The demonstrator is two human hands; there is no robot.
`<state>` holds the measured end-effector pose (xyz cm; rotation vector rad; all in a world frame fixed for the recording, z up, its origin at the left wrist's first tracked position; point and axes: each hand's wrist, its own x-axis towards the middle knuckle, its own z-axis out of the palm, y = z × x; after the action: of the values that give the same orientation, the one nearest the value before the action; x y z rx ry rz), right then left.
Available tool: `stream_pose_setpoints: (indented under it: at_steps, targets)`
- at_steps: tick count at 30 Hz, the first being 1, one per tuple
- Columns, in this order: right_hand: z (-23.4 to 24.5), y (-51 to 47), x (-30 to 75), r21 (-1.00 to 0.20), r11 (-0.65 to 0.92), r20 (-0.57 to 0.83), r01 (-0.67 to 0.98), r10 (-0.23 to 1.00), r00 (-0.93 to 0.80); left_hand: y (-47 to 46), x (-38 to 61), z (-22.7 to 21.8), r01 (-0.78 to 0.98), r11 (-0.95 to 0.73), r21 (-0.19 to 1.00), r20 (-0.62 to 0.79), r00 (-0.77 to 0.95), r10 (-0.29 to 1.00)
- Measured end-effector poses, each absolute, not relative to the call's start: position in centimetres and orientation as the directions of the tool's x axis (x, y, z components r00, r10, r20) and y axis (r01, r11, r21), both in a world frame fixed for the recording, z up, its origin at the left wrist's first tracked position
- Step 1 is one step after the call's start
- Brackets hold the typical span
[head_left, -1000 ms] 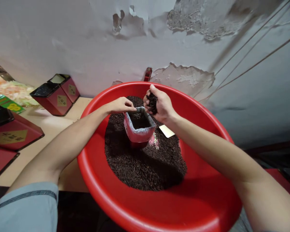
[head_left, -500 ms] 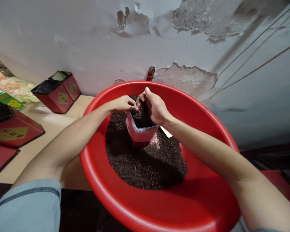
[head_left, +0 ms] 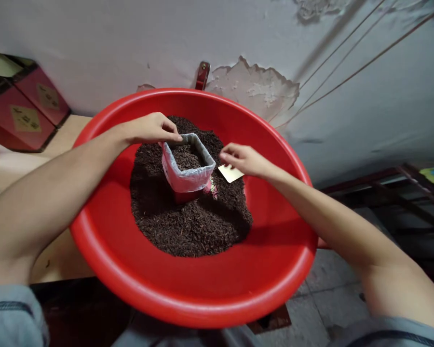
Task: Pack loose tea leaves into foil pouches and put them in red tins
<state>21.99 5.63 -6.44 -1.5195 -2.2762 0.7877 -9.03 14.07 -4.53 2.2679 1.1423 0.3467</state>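
Observation:
A big red plastic basin [head_left: 188, 294] holds a heap of dark loose tea leaves [head_left: 188, 226]. A small red box lined with a clear bag [head_left: 187, 176] stands in the heap, filled with tea. My left hand [head_left: 152, 129] pinches the far left rim of the bag. My right hand [head_left: 244, 160] is lowered just right of the box, fingers curled, touching a small cream card [head_left: 230, 173] that lies on the tea. Whether it grips the card I cannot tell.
Two dark red tins [head_left: 21, 113] stand on the wooden table [head_left: 0, 161] at the left, against a peeling grey wall [head_left: 260, 89]. A red clip [head_left: 202, 75] sticks up behind the basin. Floor tiles and dark frames [head_left: 401, 202] lie to the right.
My right hand dropped its handful of tea into the lined box, then moved right and down to the card. The view shifted right and down. My left hand stayed on the bag's rim.

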Motion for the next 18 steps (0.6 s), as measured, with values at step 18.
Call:
stream_pose_setpoints:
  at_steps: [18]
  targets:
    - [-15.2,1.0,20.3,0.009,0.345,-0.691,0.939,0.68,-0.243,14.2,-9.2,-4.3,0.665,-0.443,0.601,-0.04,0.579,0.814]
